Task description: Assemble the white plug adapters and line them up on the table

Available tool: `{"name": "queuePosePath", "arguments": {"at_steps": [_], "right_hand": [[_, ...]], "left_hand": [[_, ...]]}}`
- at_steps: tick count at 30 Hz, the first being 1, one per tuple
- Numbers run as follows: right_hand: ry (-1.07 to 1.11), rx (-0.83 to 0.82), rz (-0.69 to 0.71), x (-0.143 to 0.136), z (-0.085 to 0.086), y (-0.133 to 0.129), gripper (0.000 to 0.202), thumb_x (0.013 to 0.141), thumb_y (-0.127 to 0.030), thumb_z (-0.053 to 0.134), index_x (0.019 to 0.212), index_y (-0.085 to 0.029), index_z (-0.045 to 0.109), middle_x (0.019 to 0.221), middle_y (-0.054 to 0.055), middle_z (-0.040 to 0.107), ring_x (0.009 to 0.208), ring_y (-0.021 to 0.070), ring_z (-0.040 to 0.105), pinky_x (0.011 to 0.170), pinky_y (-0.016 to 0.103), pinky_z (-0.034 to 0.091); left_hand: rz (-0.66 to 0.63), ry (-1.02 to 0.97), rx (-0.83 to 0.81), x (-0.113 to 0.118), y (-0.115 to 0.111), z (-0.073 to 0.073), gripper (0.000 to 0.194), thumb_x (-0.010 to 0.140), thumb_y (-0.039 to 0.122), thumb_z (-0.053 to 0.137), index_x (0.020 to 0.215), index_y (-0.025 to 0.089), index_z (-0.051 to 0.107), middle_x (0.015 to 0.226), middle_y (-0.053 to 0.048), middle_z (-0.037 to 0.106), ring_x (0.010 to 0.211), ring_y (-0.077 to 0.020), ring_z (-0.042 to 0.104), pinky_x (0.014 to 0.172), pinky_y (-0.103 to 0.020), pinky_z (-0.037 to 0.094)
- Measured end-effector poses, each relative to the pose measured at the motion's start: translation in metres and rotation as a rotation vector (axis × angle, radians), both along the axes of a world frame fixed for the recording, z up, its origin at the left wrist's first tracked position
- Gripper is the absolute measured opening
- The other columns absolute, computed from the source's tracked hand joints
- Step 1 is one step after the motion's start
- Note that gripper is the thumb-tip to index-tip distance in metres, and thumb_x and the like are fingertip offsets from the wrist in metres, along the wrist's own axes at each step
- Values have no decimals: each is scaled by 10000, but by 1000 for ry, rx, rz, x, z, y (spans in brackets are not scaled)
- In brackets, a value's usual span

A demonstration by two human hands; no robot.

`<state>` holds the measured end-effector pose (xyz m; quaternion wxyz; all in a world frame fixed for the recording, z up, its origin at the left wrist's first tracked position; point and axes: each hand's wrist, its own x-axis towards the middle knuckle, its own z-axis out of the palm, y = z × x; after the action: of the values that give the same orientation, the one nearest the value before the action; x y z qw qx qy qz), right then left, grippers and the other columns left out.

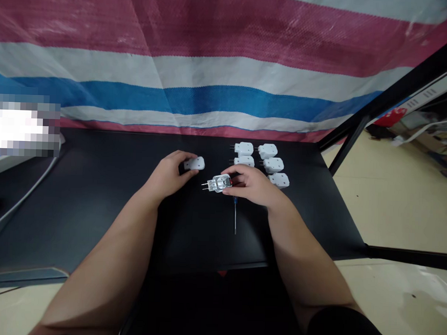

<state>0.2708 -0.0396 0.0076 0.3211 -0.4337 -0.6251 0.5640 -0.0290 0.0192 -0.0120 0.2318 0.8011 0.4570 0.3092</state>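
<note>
Both bare forearms reach forward, converging. The left hand (170,175) lies palm down, fingers curled closed at their tips; the right hand (254,184) pinches closed, knuckles up.

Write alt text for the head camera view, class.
The right hand holds an opened plug and the left hand a white plug cover over a black table. A screwdriver and five white plugs lie nearby.

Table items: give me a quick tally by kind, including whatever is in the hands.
White plugs: 6, five grouped at the table's right rear, one under the left hand
Opened plug with two prongs, at the right hand: 1
Screwdriver: 1
Total: 8
</note>
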Motion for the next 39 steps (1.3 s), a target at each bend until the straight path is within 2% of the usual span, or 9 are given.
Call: {"name": "queuePosePath", "arguments": {"at_steps": [3, 6, 11, 16, 21, 26, 30, 36, 39], "right_hand": [[-13, 27, 0, -4, 1, 0, 407, 878, -352, 918, 1238, -266, 751, 1149, 47, 808, 956, 206, 785, 887, 411, 670], [-8, 42, -35, -9, 0, 1, 445, 846, -372, 948, 1229, -257, 753, 1136, 45, 807, 900, 197, 777, 839, 393, 663], [68, 41, -92, -17, -4, 1, 514, 768, -349, 1002, 1210, -261, 756, 1219, 39, 789, 894, 179, 766, 860, 392, 658], [139, -19, -72, -20, -5, -1, 579, 714, -303, 1029, 1212, -248, 740, 1179, 36, 794, 924, 195, 794, 900, 404, 675], [136, -14, -83, -21, -5, -1, 548, 748, -311, 1000, 1223, -240, 736, 1219, 55, 790, 931, 189, 786, 918, 415, 687], [122, 3, -83, -22, -4, -1, 517, 754, -318, 995, 1193, -240, 733, 1174, 44, 790, 917, 186, 779, 887, 400, 673], [88, 33, -90, -23, -4, -1, 499, 769, -377, 991, 1183, -249, 743, 1165, 43, 799, 920, 194, 781, 893, 406, 669], [79, 57, -121, -26, -10, 1, 334, 902, -455, 883, 1123, -238, 755, 1034, 34, 779, 832, 180, 775, 831, 385, 682], [117, 31, -116, -27, -6, -1, 365, 916, -463, 860, 1173, -241, 726, 1113, 45, 761, 855, 180, 779, 834, 389, 704]], "left_hand": [[-52, -276, -66, 3, -8, 11, 508, 892, 419, 884, 1333, 200, 758, 1301, -142, 779, 1100, -290, 752, 995, -445, 603], [-148, -420, -56, 12, -19, 22, 522, 854, 387, 936, 1307, 189, 767, 1274, -152, 774, 1114, -273, 747, 997, -422, 601], [-305, -368, 11, 25, -27, 25, 479, 830, 332, 956, 1267, 219, 797, 1190, -122, 777, 1045, -248, 743, 942, -398, 603], [-337, -382, -5, 30, -29, 22, 450, 841, 291, 948, 1262, 224, 805, 1203, -116, 767, 1031, -233, 751, 886, -355, 610], [-299, -384, -23, 30, -30, 22, 432, 834, 301, 942, 1241, 227, 816, 1198, -118, 774, 1008, -233, 756, 836, -341, 622], [-299, -380, -14, 31, -30, 22, 413, 837, 290, 933, 1230, 223, 823, 1200, -120, 778, 1001, -224, 763, 812, -317, 629], [-306, -343, 8, 32, -30, 23, 388, 851, 289, 909, 1225, 225, 826, 1198, -121, 797, 1033, -246, 777, 850, -345, 638], [-320, -312, 58, 35, -32, 25, 383, 865, 291, 923, 1234, 244, 831, 1192, -103, 809, 1065, -253, 781, 955, -392, 627], [-310, -332, 57, 36, -33, 25, 381, 859, 320, 937, 1219, 242, 838, 1178, -104, 815, 1059, -257, 781, 959, -399, 625]]}}
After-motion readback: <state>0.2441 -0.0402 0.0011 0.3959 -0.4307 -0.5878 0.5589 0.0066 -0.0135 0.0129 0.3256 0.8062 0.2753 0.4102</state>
